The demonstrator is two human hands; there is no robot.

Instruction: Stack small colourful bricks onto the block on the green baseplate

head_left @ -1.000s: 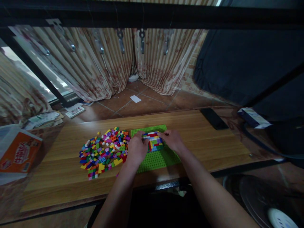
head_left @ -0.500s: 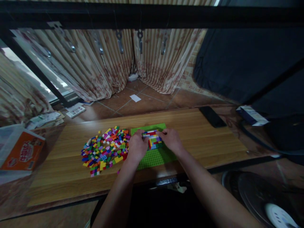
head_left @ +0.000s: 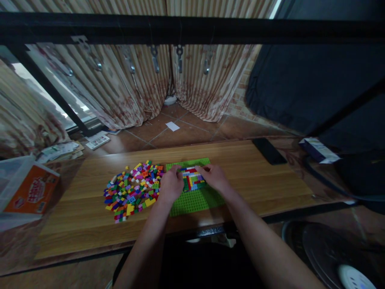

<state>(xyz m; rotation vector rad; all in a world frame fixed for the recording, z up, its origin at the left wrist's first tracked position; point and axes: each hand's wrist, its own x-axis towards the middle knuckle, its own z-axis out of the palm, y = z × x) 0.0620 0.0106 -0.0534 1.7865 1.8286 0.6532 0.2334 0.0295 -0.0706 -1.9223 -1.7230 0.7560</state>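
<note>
A green studded baseplate lies on the wooden tabletop. Toy bricks in red, white, yellow, blue and green form a flat built patch on its upper half. My left hand rests over the plate's left edge, fingers curled beside the patch; whatever may be between them is hidden. From the right, my right hand reaches in with thumb and finger closed at the patch's upper right corner. Any brick there is too small to make out. A heap of loose toy bricks spreads left of my left hand.
On the wooden tabletop, a black phone lies at the back right. A box sits beyond the right end. At the left stands a clear plastic bin with an orange label. A dark metal bar with hooks crosses above.
My left hand has shifted slightly left, showing more of the patch's left side. The right fingers stay near the upper right corner. The whole view has tilted up a little.
</note>
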